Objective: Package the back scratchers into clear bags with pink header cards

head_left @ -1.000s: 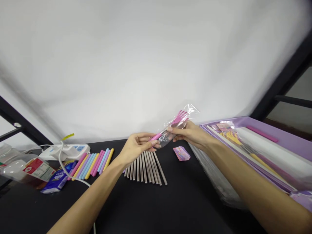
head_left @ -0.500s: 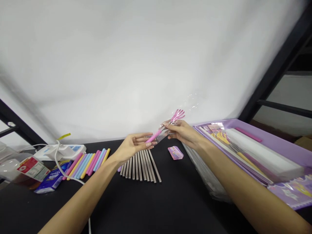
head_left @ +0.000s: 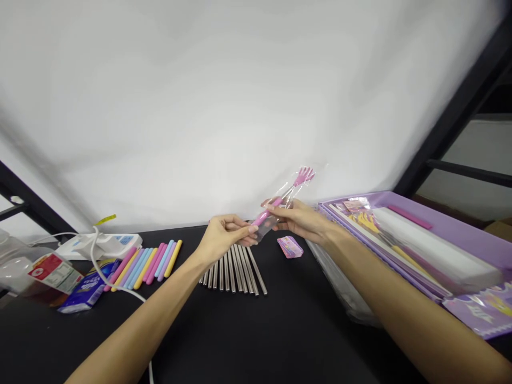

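from my remote seat i see two bare forearms reaching in from the bottom of the head view. the left hand (head_left: pixel 226 237) is narrowly closed, its fingers curled around the lower end of a clear plastic sleeve (head_left: pixel 262 226). the right hand (head_left: pixel 298 221) pinches the same sleeve higher up, between thumb and fingers. inside it is a pink plastic back scratcher (head_left: pixel 304 176) with a small hand-shaped head, held up between both hands, above the black table (head_left: pixel 280 341) and against the white wall (head_left: pixel 240 106).

just below the hands lie straight steel rods (head_left: pixel 236 272), fanned side by side. a small pink printed packet (head_left: pixel 290 247) sits to their right, near the right hand. further left lie pastel pink, blue and yellow plastic sticks (head_left: pixel 150 260), a white power strip (head_left: pixel 100 246) with a white cable (head_left: pixel 116 285), a blue printed packet (head_left: pixel 88 288), and a clear bag with a red and white label (head_left: pixel 56 277). on the right, a shallow purple tray (head_left: pixel 404 205) holds film-wrapped printed sets.
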`<state>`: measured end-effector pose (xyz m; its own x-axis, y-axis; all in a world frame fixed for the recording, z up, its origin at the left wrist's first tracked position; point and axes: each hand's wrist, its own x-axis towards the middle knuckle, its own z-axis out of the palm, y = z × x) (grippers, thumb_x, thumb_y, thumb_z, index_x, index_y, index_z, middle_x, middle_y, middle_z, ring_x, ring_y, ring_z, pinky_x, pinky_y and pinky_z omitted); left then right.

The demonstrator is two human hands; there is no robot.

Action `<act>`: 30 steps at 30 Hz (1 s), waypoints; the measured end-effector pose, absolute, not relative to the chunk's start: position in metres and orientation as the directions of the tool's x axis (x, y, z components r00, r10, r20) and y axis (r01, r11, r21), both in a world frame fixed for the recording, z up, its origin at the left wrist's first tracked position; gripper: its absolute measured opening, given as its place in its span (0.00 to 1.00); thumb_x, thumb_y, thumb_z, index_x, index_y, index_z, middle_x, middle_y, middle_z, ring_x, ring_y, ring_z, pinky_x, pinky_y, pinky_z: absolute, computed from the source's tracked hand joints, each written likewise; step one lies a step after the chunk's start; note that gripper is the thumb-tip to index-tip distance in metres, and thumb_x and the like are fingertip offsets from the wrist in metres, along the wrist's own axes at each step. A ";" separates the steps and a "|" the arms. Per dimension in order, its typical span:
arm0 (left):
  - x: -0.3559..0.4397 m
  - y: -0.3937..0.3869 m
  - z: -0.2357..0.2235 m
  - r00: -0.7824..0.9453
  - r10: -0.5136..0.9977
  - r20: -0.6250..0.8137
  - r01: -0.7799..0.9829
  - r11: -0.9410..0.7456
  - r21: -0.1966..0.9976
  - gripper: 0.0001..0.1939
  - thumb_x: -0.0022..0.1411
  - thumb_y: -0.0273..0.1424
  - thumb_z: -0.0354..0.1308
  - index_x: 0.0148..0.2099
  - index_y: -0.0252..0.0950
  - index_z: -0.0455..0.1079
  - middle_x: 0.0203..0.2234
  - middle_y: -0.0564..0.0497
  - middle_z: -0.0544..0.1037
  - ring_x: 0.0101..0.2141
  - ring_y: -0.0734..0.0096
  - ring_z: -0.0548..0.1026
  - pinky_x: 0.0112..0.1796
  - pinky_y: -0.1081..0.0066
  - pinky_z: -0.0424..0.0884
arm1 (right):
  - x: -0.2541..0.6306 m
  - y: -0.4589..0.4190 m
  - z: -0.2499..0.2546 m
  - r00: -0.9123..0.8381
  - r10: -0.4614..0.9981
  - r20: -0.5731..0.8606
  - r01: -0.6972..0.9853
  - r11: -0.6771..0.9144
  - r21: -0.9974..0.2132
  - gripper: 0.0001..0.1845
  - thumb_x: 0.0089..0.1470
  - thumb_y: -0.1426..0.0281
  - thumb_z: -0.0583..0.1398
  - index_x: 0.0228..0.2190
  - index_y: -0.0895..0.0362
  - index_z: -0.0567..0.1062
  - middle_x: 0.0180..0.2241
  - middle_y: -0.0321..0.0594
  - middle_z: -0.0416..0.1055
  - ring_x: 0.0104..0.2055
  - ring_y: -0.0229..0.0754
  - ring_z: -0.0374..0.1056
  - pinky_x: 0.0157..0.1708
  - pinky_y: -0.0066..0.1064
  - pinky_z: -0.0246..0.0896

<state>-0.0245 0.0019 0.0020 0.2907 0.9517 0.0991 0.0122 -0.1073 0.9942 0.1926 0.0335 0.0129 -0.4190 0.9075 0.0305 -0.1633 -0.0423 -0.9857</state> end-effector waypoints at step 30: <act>-0.023 -0.005 0.003 0.346 0.918 0.193 0.016 -0.211 0.977 0.21 0.53 0.41 0.68 0.39 0.37 0.61 0.26 0.53 0.78 0.27 0.68 0.79 0.33 0.68 0.76 | 0.186 0.025 0.022 -0.575 0.818 0.009 -0.070 -0.038 -0.997 0.23 0.48 0.66 0.69 0.45 0.56 0.71 0.32 0.35 0.73 0.36 0.39 0.72 0.38 0.31 0.66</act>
